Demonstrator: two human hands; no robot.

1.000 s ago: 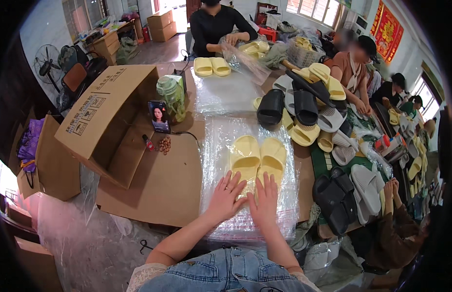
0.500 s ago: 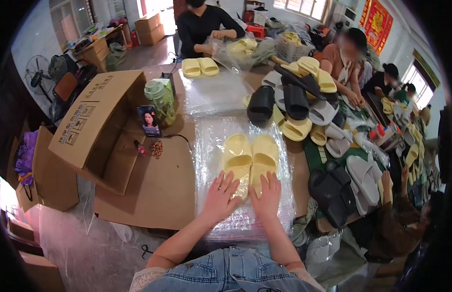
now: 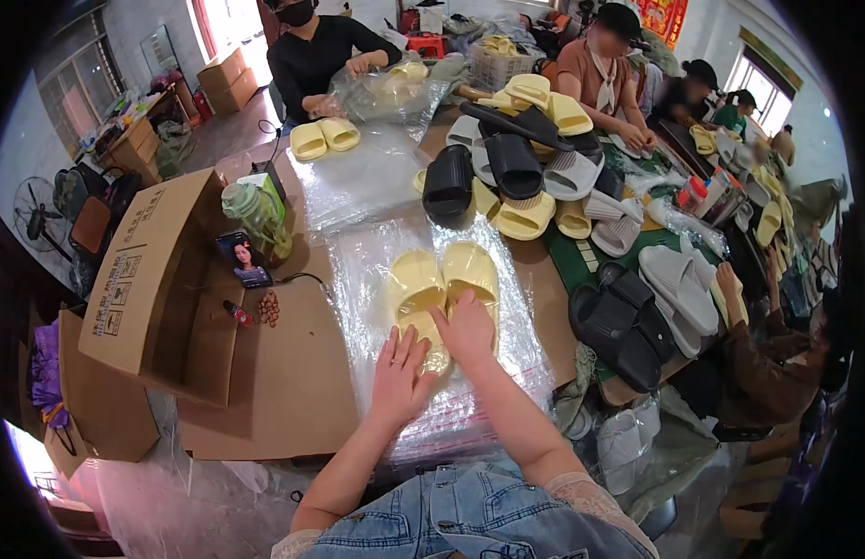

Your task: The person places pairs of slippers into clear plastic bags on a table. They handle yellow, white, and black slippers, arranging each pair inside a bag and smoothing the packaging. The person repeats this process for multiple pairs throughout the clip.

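A pair of pale yellow slippers lies side by side in front of me, toes away, on a stack of clear plastic bags (image 3: 367, 270). Glossy film seems to cover the pair. On the heel part of the left slipper (image 3: 416, 279) my left hand (image 3: 401, 377) rests flat with its fingers apart; it wears a ring. My right hand (image 3: 467, 329) presses on the middle of the right slipper (image 3: 470, 265), fingers stretched forward and thumb out to the left. Neither hand grips anything.
An open cardboard box (image 3: 144, 289), a phone (image 3: 243, 259) and a green-lidded bottle (image 3: 255, 214) stand at left. Black slippers (image 3: 624, 326), grey ones (image 3: 679, 289) and a mixed heap (image 3: 516, 158) lie at right. Across the table a co-worker (image 3: 325, 56) handles bagged yellow slippers.
My right hand has slid forward from the heel to the middle of the right slipper. My left hand stays by the left heel. The whole view has shifted and turned slightly.
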